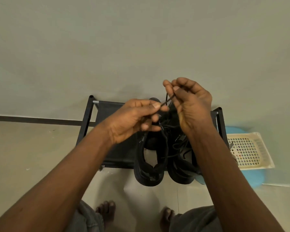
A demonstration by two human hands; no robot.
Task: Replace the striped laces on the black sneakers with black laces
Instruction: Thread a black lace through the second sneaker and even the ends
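Black shoe rack, centre frame, carries both black sneakers. Left hand: fingers curled, thumb and forefinger pinching a black lace. Left sneaker sits below it, heel toward the camera. Right hand: curled, fingertips pinching the same lace higher up. Right sneaker: small white print, too small to read. Cream perforated basket at right edge.

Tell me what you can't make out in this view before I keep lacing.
- Head view, left sneaker: eyelets hidden by the left hand.
- Head view, right sneaker: outer side covered by the right forearm.
- Head view, black lace pinched by left and right hand: path below them lost against black shoes.
- Head view, basket: contents too small behind its lattice.
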